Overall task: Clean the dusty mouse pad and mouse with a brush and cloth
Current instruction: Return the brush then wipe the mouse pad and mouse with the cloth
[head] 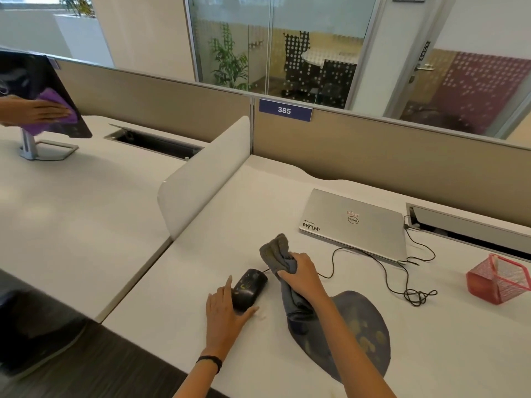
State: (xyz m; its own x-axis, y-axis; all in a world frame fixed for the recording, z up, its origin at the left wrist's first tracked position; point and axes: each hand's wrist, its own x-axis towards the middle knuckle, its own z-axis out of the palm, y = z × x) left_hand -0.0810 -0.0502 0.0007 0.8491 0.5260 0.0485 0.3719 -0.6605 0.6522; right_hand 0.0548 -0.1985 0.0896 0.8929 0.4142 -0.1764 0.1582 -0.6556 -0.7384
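From the head view, the left hand (225,307) lies on the white surface (201,282) with fingers spread, cupping the near end of the black mouse (248,285), thumb against its right side. Just to the right of it, the right hand (301,275) is clenched around a grey cloth (283,255); one bunched end sticks up beyond the knuckles and the other hangs down under the wrist onto the mouse pad (359,334). The dark pad, blotched with pale dusty patches, lies beneath and to the right of the right forearm. The mouse cable (402,274) runs away from the hands toward a closed silver laptop (353,222) beyond the right hand. A red mesh holder (500,278) sits far right.
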